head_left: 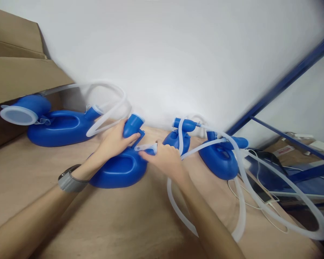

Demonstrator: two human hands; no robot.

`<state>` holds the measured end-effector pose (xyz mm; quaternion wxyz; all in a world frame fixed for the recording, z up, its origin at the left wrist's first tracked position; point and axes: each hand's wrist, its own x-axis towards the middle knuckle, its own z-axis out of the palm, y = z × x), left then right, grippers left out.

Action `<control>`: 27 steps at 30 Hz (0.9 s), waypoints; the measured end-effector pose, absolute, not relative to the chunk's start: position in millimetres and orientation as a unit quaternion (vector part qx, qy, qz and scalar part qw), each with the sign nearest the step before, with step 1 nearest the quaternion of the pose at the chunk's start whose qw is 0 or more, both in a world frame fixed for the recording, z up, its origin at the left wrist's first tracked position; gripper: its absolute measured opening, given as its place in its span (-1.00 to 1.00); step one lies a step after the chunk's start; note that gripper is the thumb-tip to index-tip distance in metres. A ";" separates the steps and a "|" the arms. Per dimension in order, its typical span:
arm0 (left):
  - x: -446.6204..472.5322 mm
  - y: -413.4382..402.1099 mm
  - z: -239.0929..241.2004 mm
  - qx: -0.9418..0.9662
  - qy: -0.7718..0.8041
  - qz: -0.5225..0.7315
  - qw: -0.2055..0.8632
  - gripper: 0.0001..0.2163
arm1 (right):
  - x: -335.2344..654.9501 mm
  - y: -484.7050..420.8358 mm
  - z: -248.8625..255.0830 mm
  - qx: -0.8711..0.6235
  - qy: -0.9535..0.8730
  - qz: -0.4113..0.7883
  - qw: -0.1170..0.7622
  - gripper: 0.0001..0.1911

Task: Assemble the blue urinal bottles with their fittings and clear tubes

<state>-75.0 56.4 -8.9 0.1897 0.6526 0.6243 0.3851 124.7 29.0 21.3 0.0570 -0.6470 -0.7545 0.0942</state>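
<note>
A blue plastic urinal bottle with a loop handle lies on the wooden table in front of me. My left hand is closed around a blue funnel-shaped piece with a pale rim, tilted up above the bottle. Beside it, my right hand is closed at the bottle's neck, its fingers around a translucent cap strap. What lies under those fingers is partly hidden. A white flexible tube passes beneath my right forearm.
Another blue urinal bottle with a tube stands left, by a cardboard box. Two more, one bottle by the wall and another bottle, stand right. Looping tubes, a phone and a blue metal frame are farther right.
</note>
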 end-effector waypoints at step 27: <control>-67.1 47.2 -1.8 0.663 0.577 0.425 0.217 -0.41 | 153.3 50.2 -16.3 -0.491 -0.828 0.195 0.188 -0.25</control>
